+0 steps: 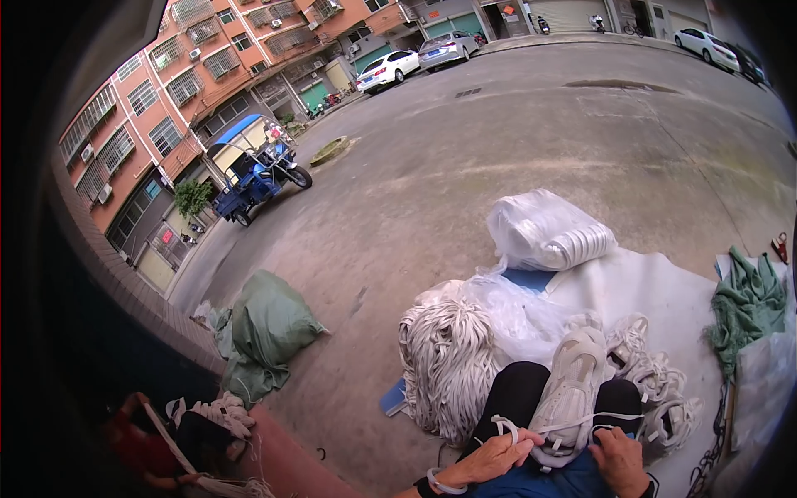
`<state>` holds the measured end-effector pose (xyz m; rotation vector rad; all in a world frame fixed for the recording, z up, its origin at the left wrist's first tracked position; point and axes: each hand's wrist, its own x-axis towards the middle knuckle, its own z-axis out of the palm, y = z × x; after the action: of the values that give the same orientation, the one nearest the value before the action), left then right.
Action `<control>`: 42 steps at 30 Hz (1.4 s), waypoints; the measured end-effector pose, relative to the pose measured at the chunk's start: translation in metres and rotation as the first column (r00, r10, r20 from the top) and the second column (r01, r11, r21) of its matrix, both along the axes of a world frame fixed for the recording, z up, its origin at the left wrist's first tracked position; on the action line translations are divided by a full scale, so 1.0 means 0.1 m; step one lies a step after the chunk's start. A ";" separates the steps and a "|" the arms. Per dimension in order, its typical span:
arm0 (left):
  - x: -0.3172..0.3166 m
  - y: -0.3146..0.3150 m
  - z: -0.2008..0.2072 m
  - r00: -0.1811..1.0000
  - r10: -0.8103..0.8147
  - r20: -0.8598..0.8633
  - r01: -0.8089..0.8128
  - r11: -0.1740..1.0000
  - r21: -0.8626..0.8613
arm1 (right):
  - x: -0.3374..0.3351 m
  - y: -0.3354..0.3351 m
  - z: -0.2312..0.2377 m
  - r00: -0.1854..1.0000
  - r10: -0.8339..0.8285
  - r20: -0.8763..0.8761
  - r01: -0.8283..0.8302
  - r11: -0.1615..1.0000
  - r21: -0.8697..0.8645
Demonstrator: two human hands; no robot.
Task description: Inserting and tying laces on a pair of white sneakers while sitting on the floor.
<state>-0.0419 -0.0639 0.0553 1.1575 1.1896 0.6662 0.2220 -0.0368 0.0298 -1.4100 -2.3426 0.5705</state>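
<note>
A pale beige lace-up sneaker (574, 378) rests on my lap between my dark-clad knees, its toe pointing away from me. My left hand (496, 455) pinches a white shoelace (544, 429) at the shoe's left side, and a loop of it stands up over the fingers. On the other side, my right hand (618, 458) has its fingers curled and closed on the lace beside the shoe's heel end. The lace crosses the upper between both hands. A pale band (444, 483) circles my left wrist.
A large bundle of white laces (452, 365) lies left of my knees. Several similar sneakers (656, 378) sit to the right. Beyond are a plastic-wrapped pack (548, 228), green sack (274, 324) and blue three-wheeler (261, 170). A person in red (137, 440) handles laces at lower left.
</note>
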 end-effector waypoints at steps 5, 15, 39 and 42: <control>-0.05 -0.02 -0.16 0.993 0.119 -0.004 -0.119 0.992 0.033 | 0.06 -0.02 0.09 0.995 0.075 -0.068 -0.088 0.973 -0.214; 0.36 0.07 -0.11 0.989 -0.098 0.113 0.092 0.994 0.062 | 0.05 -0.01 0.16 0.987 0.026 -0.158 -0.044 0.993 -0.109; -0.38 -0.30 -0.33 0.985 0.032 -0.172 -0.051 0.993 -0.106 | 0.41 -0.18 -0.07 0.756 -0.474 -0.451 0.106 0.769 -0.630; -0.40 -0.37 -0.25 0.977 0.058 -0.207 -0.092 0.983 -0.158 | 0.49 -0.28 -0.16 0.881 -0.390 -0.267 0.242 0.858 -0.454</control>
<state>-0.0817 -0.1004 0.0299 1.0608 1.4388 0.5032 0.2708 -0.0646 0.0140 -1.6667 -1.7148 1.1542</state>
